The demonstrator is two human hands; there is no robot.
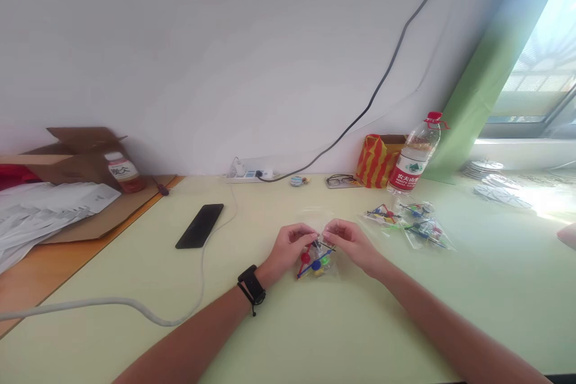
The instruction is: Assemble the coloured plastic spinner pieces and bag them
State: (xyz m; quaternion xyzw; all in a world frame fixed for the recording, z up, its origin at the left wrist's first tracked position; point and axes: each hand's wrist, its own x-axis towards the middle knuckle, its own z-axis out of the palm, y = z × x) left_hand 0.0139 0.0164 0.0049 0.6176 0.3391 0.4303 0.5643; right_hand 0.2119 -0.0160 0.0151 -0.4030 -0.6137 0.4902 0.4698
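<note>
A clear plastic bag [316,264] with red, blue, green and yellow plastic parts in it lies on the pale green table [270,336], in front of me. My left hand [289,247] pinches the bag's upper edge with thumb and forefinger. Close beside it, my right hand [350,244] pinches the same edge from the right. The fingertips of both hands are a short gap apart. Several similar filled bags [425,229] lie to the right of my right hand.
A black phone [200,226] and a white cable [201,276] lie at left. Behind stand a power strip [252,176], glasses [344,180], a striped bag [374,162] and a large water bottle [413,156]. A cardboard box [85,162] is far left; part of another hand [567,235] shows far right.
</note>
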